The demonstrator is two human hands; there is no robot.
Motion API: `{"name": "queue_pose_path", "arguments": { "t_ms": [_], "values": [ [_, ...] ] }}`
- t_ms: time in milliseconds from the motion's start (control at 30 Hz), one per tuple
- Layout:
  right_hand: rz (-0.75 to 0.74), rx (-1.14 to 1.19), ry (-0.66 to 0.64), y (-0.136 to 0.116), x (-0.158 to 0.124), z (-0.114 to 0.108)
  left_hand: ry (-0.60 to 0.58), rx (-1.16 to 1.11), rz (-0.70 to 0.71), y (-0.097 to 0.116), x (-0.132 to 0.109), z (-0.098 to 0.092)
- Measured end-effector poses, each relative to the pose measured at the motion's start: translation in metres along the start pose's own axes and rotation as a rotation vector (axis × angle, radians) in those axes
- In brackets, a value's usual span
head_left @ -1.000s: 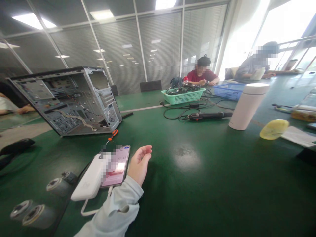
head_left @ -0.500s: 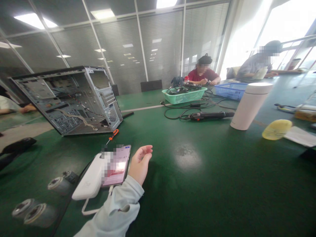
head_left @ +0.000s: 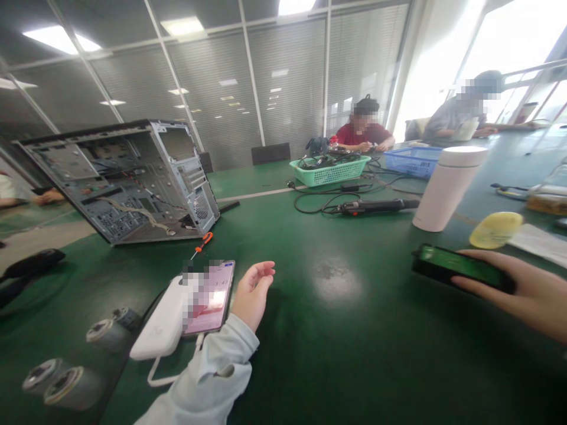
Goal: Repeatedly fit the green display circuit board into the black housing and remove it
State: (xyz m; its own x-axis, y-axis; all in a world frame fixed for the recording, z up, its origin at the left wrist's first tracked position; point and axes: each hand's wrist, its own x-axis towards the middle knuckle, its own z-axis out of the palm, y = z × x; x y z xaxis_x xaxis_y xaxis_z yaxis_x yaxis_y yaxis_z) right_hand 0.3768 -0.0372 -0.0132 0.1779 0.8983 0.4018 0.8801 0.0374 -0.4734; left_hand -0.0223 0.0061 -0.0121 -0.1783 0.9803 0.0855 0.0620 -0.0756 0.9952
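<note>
My left hand rests on the green table just right of a phone with a lit screen. Its fingers are loosely curled, the thumb stands a little apart, and nothing shows in it. A white power bank with a short white cable lies against the phone. At the right, my right hand grips a black rectangular block with a glossy top that looks green, thumb on the near side and fingers along the far side. The block is held over the table; its exact kind is unclear.
An open computer case stands at the left, an orange-handled screwdriver before it. Several metal cylinders lie front left. Behind are an electric screwdriver, a green basket, a blue basket and a white bottle. People sit beyond.
My right hand has come into view from the right edge, holding the black block. The left hand has stayed almost still beside the phone.
</note>
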Motion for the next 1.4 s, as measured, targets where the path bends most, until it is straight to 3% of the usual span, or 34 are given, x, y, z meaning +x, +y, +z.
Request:
{"name": "queue_pose_path", "arguments": {
  "t_ms": [100, 233, 333, 500, 633, 733, 867, 967, 1067, 1167, 1400],
  "values": [
    [-0.18, 0.139, -0.188, -0.054, -0.001, 0.033, -0.058, -0.004, -0.029, 0.001, -0.001, 0.001],
    [-0.377, 0.331, -0.27, -0.138, -0.006, 0.072, -0.311, -0.038, -0.052, 0.0, -0.007, 0.005],
    [-0.422, 0.436, -0.281, -0.177, -0.01, 0.091, -0.423, -0.055, 0.045, -0.003, -0.013, 0.008],
    [-0.476, 0.472, -0.133, -0.188, -0.018, 0.099, -0.384, -0.018, 0.106, -0.005, -0.014, 0.01],
    [-0.489, 0.507, -0.17, -0.183, -0.019, 0.096, -0.34, -0.006, 0.111, -0.003, -0.013, 0.01],
    [-0.305, 0.663, -0.351, -0.184, -0.017, 0.096, -0.309, 0.032, 0.102, 0.0, -0.011, 0.008],
    [0.282, 1.092, -0.86, -0.187, -0.012, 0.095, -0.377, 0.09, -0.005, -0.004, -0.005, 0.005],
    [0.586, 1.266, -1.055, -0.189, -0.007, 0.087, -0.41, 0.043, -0.045, -0.009, 0.001, 0.003],
    [0.833, 1.398, -1.127, -0.191, -0.001, 0.079, -0.377, -0.006, -0.039, -0.009, 0.003, 0.003],
    [0.957, 1.507, -1.098, -0.194, 0.002, 0.077, -0.359, 0.01, -0.024, -0.003, 0.002, 0.002],
    [0.949, 1.529, -1.05, -0.193, 0.0, 0.08, -0.36, 0.073, 0.011, 0.007, -0.005, 0.003]
  ]
}}
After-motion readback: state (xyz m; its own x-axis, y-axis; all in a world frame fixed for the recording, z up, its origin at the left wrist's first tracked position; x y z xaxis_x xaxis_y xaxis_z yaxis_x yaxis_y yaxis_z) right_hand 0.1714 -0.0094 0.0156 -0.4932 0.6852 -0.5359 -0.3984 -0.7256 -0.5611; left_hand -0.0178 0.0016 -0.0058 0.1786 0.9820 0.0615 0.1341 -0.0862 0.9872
